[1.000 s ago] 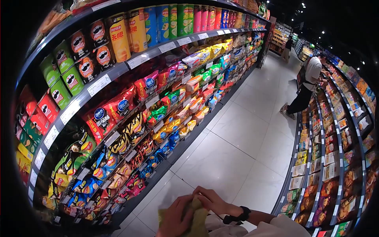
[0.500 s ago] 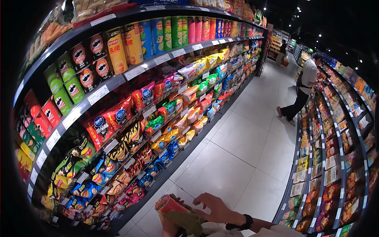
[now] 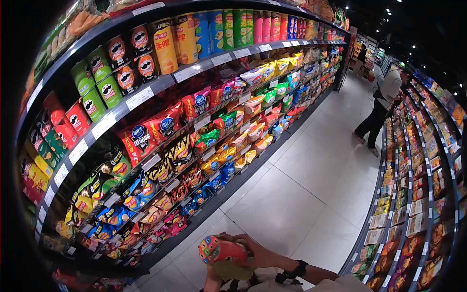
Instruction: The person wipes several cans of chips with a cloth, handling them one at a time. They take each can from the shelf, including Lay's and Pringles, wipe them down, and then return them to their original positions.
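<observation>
Low in the head view is a red canister point(image 3: 229, 251), tilted, its end patterned with colourful round spots. Olive-green cloth point(image 3: 230, 271) lies along its lower side. My left hand point(image 3: 212, 281) grips the canister and cloth from below, its fingers mostly hidden. My right hand point(image 3: 260, 254) is closed over the canister's right side, partly behind it. A dark watch or band point(image 3: 292, 271) circles my right wrist.
On my left, a long shelf holds chip canisters point(image 3: 164, 46) above rows of snack bags point(image 3: 168, 125). Another snack shelf point(image 3: 408, 194) curves along the right. Between them runs a white tiled floor point(image 3: 296, 190). A person point(image 3: 382, 104) stands at the right shelf.
My right hand has come down from above, fingers apart, and closed around the canister. The canister has turned, showing more of its spotted end. The view has shifted slightly left.
</observation>
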A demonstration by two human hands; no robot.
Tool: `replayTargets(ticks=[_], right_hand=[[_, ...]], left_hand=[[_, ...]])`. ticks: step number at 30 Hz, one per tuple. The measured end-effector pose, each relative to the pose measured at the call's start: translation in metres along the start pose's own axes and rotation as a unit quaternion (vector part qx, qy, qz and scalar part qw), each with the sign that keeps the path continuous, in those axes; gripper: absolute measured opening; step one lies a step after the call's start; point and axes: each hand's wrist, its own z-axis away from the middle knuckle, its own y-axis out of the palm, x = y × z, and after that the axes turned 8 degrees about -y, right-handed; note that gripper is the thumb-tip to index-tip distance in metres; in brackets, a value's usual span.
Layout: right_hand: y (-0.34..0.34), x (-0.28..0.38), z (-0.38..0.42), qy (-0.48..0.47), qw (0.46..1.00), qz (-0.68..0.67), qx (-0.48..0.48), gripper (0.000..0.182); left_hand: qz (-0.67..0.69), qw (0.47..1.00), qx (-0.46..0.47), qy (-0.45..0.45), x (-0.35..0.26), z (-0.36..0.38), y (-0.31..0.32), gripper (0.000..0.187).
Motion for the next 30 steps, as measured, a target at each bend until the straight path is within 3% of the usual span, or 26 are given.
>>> replayTargets(ticks=[4, 7, 10, 11, 13, 16, 20, 22, 25, 27, 29, 30], right_hand=[[0.000, -0.003, -0.005, -0.021, 0.999, 0.029, 0.033, 0.077], [-0.004, 0.005, -0.002, 0.033, 0.998, 0.012, 0.048, 0.071], [-0.001, 0.006, 0.004, -0.059, 0.996, 0.059, -0.030, 0.069], [-0.002, 0.008, 0.005, -0.056, 0.996, 0.057, -0.028, 0.069], [-0.005, 0.018, 0.007, -0.166, 0.957, 0.237, -0.037, 0.065], [-0.004, 0.022, 0.015, -0.213, 0.940, 0.266, 0.006, 0.064], [-0.004, 0.024, 0.026, -0.107, 0.969, 0.207, 0.077, 0.063], [-0.004, 0.025, 0.031, -0.045, 0.992, 0.066, 0.101, 0.064], [-0.003, 0.017, 0.037, -0.108, 0.986, 0.043, 0.123, 0.064], [-0.005, 0.023, 0.041, -0.093, 0.987, 0.026, 0.129, 0.064], [-0.006, 0.028, 0.039, -0.079, 0.986, 0.007, 0.150, 0.063], [-0.007, 0.028, 0.038, -0.055, 0.985, -0.035, 0.160, 0.063]], left_hand=[[-0.015, 1.000, 0.005, -0.005, -0.003, 0.007, -0.013, 0.051], [-0.039, 0.999, -0.005, 0.021, -0.010, 0.005, -0.017, 0.049], [-0.109, 0.993, 0.000, 0.047, -0.020, -0.003, -0.017, 0.047], [-0.145, 0.988, 0.006, 0.052, -0.024, -0.004, -0.017, 0.046], [-0.243, 0.969, 0.033, 0.038, -0.034, -0.009, -0.024, 0.045], [-0.344, 0.936, 0.073, 0.007, -0.041, -0.008, -0.037, 0.043], [-0.303, 0.949, 0.077, -0.041, -0.041, 0.008, -0.038, 0.039], [-0.248, 0.963, 0.083, -0.073, -0.037, 0.017, -0.031, 0.036], [-0.189, 0.974, 0.077, -0.096, -0.037, 0.030, -0.018, 0.035], [-0.197, 0.970, 0.087, -0.111, -0.043, 0.034, -0.008, 0.036], [-0.237, 0.964, 0.096, -0.067, -0.031, 0.032, -0.026, 0.036], [-0.171, 0.975, 0.130, -0.057, -0.027, 0.032, -0.029, 0.035]])
